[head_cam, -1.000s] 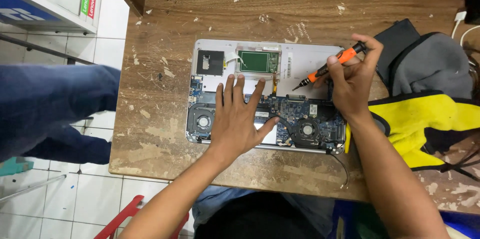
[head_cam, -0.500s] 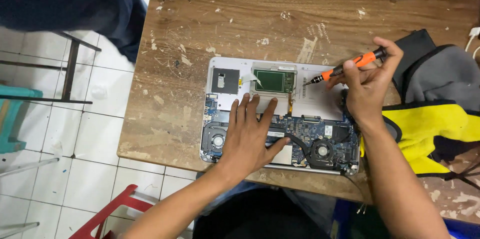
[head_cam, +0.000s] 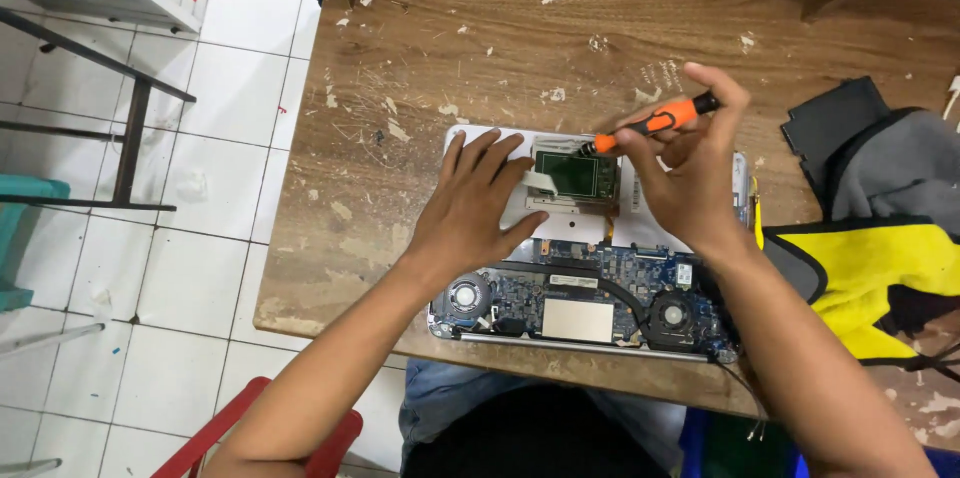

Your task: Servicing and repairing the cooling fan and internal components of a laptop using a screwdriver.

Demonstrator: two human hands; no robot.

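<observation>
Left hand (head_cam: 470, 213) lies flat, fingers spread, on the opened laptop (head_cam: 585, 278) on the wooden table (head_cam: 480, 28). Right hand (head_cam: 690, 173) pinches an orange screwdriver (head_cam: 650, 126), tip just beside the green board (head_cam: 575, 176).

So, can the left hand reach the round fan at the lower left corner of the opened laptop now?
Probably yes. The left hand lies flat on the opened laptop, just above the left fan, which is uncovered. Only its own wrist passes close beside it. The right hand holds the orange screwdriver away from it.
</observation>
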